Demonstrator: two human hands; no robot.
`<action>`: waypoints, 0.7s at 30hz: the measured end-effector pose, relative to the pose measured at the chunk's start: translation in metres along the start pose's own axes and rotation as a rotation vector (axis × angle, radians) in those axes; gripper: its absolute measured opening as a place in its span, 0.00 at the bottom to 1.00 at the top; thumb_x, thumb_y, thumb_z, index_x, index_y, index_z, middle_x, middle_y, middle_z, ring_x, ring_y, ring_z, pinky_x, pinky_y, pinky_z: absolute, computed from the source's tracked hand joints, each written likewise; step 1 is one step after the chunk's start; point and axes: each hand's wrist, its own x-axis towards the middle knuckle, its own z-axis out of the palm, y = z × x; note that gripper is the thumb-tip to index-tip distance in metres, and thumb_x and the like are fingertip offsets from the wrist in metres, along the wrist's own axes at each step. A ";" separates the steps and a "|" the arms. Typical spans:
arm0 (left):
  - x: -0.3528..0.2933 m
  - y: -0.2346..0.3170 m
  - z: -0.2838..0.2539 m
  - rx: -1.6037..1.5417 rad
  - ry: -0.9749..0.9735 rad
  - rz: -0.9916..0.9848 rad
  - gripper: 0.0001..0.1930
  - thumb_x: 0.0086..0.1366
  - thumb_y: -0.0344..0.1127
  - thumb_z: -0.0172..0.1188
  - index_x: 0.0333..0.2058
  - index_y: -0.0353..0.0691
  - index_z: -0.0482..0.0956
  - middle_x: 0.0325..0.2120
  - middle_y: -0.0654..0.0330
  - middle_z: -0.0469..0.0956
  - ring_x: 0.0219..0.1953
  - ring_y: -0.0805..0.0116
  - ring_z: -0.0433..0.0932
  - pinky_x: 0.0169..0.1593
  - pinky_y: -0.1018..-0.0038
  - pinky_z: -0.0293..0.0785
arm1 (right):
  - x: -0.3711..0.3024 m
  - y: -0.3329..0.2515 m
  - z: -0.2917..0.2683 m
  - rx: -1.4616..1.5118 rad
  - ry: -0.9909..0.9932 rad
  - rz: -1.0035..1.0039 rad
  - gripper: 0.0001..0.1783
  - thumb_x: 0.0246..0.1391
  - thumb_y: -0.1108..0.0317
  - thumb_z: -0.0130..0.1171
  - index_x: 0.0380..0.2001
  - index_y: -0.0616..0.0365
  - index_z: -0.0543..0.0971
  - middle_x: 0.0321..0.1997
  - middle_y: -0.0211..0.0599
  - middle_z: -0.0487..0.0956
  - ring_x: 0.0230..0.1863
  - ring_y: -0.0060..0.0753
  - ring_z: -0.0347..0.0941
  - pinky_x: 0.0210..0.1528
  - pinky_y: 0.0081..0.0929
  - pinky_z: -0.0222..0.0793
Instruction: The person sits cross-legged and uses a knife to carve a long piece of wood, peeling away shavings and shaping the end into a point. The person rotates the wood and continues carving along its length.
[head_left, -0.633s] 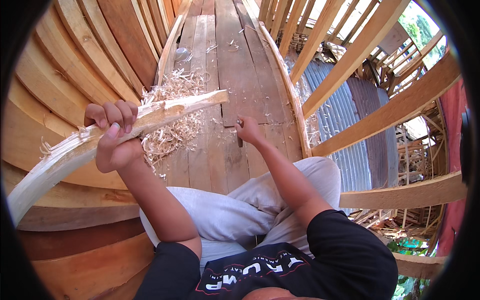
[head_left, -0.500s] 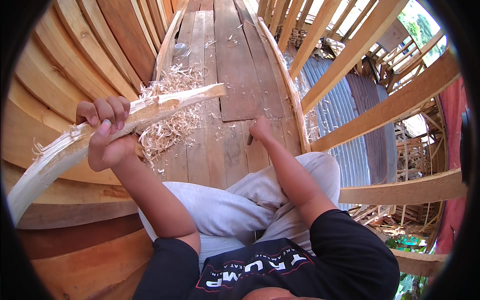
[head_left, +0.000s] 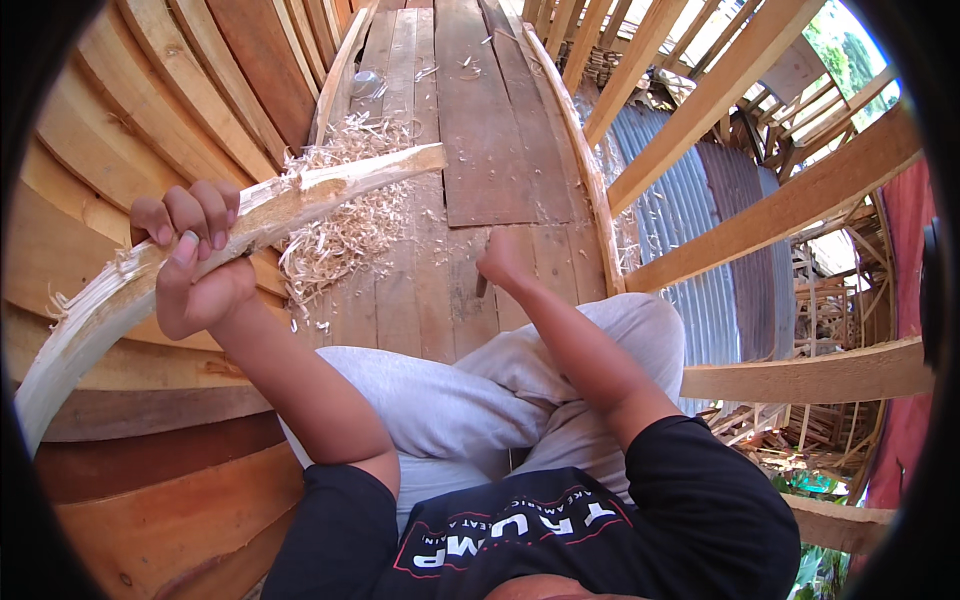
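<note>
- The pale pole (head_left: 335,182) runs through the left hand (head_left: 212,292) and out above shavings (head_left: 335,245).
- That hand wraps it firmly.
- The right hand (head_left: 507,260), well apart, curls around a mostly hidden tool (head_left: 482,287).

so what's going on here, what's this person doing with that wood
A person sits on a plank floor, legs folded. The left hand grips a long, curved, pale piece of wood with a rough, splintered upper side. The right hand is closed around a dark object, only a short end showing, held apart from the wood. Curled shavings lie heaped on the floor near the wood's far end.
</note>
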 end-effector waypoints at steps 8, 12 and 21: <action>-0.001 -0.001 0.003 -0.029 -0.002 -0.020 0.12 0.45 0.29 0.52 0.27 0.48 0.59 0.16 0.67 0.56 0.20 0.75 0.55 0.33 0.73 0.53 | 0.029 0.050 -0.032 -0.204 -0.184 0.329 0.09 0.46 0.72 0.57 0.26 0.71 0.79 0.29 0.62 0.79 0.37 0.52 0.79 0.40 0.37 0.73; -0.001 -0.001 0.003 -0.029 0.005 -0.025 0.11 0.45 0.29 0.52 0.26 0.48 0.59 0.16 0.67 0.57 0.20 0.75 0.55 0.33 0.74 0.52 | 0.023 0.028 -0.011 0.105 -0.292 -0.326 0.10 0.50 0.68 0.56 0.28 0.66 0.80 0.25 0.54 0.80 0.32 0.45 0.80 0.36 0.36 0.73; -0.001 0.003 0.002 -0.005 -0.009 -0.029 0.12 0.46 0.29 0.53 0.27 0.48 0.59 0.16 0.67 0.57 0.20 0.76 0.56 0.32 0.74 0.52 | 0.086 0.104 -0.036 -0.112 0.404 0.085 0.11 0.51 0.68 0.52 0.29 0.64 0.79 0.28 0.55 0.80 0.34 0.56 0.78 0.39 0.45 0.73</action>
